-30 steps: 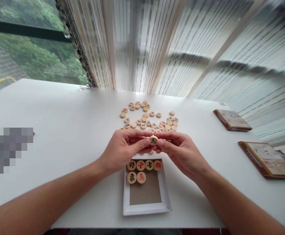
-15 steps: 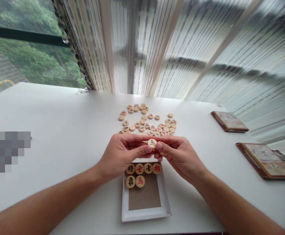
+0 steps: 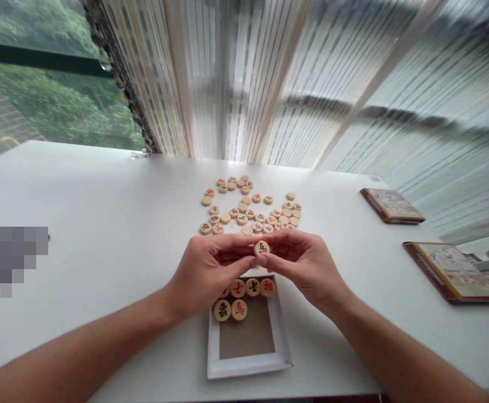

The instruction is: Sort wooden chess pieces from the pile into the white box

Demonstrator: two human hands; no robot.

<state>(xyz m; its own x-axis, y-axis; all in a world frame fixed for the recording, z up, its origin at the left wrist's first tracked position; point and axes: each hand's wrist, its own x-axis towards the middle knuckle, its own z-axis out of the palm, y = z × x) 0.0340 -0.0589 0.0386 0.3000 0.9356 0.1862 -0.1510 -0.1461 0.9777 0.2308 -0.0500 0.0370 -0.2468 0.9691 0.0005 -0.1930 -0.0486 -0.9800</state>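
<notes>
Between the fingertips of both hands is a round wooden xiangqi piece (image 3: pixel 261 248) with a black character facing me. My left hand (image 3: pixel 214 266) grips its left side, thumb below and fingers behind. From the other side my right hand (image 3: pixel 301 263) pinches it, its thumb on the lower face. Just below the hands lies a shallow white box (image 3: pixel 248 369) with a brown bottom. Several pieces stand inside it: a row along the far edge including a red piece (image 3: pixel 268 287), then a black piece (image 3: pixel 222 310) and a red piece (image 3: pixel 239 309). My left fingers partly cover the far-left one.
Beyond my hands, many loose xiangqi pieces (image 3: pixel 242 219) are spread on the white table (image 3: pixel 101 224), some face up, some blank side up. Two flat brown boxes (image 3: pixel 392 205) with printed covers lie at the right. A string curtain (image 3: pixel 236 84) hangs behind the table.
The piece has turned slightly in my fingers, and my left thumb has slid off its face toward its lower edge. The view has shifted slightly; the pieces in the box look the same.
</notes>
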